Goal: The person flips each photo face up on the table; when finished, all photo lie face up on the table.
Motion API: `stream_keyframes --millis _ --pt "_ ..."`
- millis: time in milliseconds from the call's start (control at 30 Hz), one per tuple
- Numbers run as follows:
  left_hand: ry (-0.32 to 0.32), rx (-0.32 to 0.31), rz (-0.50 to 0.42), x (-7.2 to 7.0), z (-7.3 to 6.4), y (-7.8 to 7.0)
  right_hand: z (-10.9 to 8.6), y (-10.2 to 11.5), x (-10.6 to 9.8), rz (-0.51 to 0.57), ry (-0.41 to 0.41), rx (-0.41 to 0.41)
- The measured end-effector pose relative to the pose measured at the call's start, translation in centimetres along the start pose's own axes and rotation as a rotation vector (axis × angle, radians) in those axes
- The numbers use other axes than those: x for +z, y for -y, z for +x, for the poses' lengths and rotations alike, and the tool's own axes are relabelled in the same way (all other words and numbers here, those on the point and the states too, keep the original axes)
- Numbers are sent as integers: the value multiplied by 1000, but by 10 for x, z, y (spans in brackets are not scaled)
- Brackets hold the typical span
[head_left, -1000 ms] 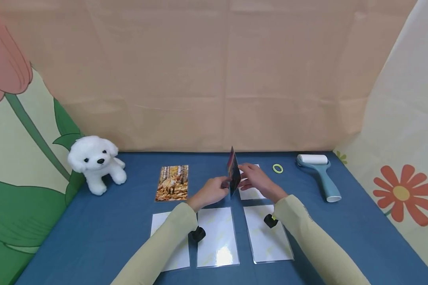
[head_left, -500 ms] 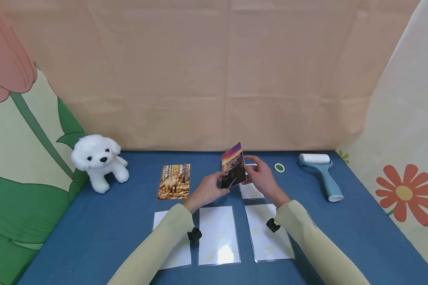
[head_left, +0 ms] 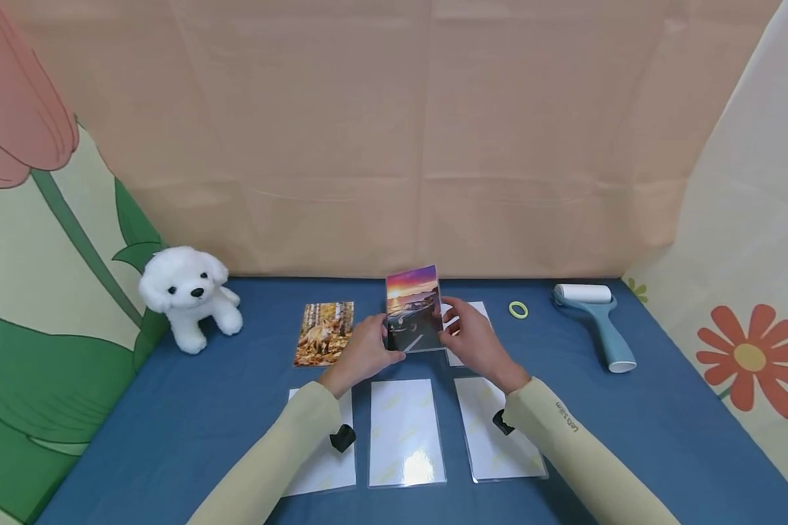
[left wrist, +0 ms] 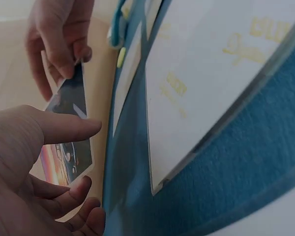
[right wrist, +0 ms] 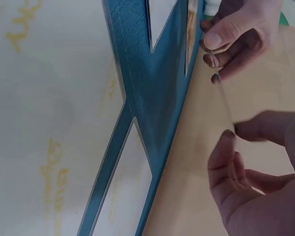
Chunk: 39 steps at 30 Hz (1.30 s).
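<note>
A photo (head_left: 412, 306) printed with a sunset sky and a car stands raised above the table, its picture side facing the head camera. My left hand (head_left: 361, 351) holds its left edge, thumb near the lower front corner. At the opposite edge my right hand (head_left: 478, 344) pinches it between thumb and fingers. The right wrist view shows the photo (right wrist: 222, 93) edge-on as a thin line between both hands. In the left wrist view, my left thumb (left wrist: 76, 129) crosses in front of the picture. A second photo (head_left: 325, 332), of an animal among autumn leaves, lies left of the hands.
White backing-printed sheets lie face down: one at left (head_left: 325, 467), one in the middle (head_left: 403, 430), one at right (head_left: 499, 452), another behind the right hand (head_left: 479, 310). A yellow-green ring (head_left: 518, 310), a blue-handled roller (head_left: 600, 321) and a white plush dog (head_left: 190, 295) stand further out.
The photo has turned from nearly edge-on to facing the head camera and shifted left. My left hand has moved left with it; my right hand stays on its right edge.
</note>
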<state>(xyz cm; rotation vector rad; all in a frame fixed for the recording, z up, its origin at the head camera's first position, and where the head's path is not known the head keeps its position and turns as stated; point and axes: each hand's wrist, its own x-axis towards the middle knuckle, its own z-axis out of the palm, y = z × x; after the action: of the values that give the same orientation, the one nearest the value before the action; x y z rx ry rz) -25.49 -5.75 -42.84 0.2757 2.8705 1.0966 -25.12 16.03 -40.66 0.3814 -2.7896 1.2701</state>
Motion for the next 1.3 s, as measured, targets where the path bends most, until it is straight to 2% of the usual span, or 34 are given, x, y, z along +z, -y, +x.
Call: stream_keyframes --millis 233,500,667,867,1167,1300 --pt "-33 -8 90 -7 -9 1 3 -1 8 -39 88 7" --pt "-39 1 211 -11 -13 6 7 -5 18 -112 138 -14" --pt "-40 20 237 -12 -14 10 10 -6 21 -168 162 -29" --pt "-15 -5 268 -12 -12 15 19 -7 27 -255 202 -50" --pt "26 -51 322 -12 -7 16 26 -5 33 -316 253 -59" --pt "56 -72 331 -12 -4 17 29 -4 36 -362 286 -30"
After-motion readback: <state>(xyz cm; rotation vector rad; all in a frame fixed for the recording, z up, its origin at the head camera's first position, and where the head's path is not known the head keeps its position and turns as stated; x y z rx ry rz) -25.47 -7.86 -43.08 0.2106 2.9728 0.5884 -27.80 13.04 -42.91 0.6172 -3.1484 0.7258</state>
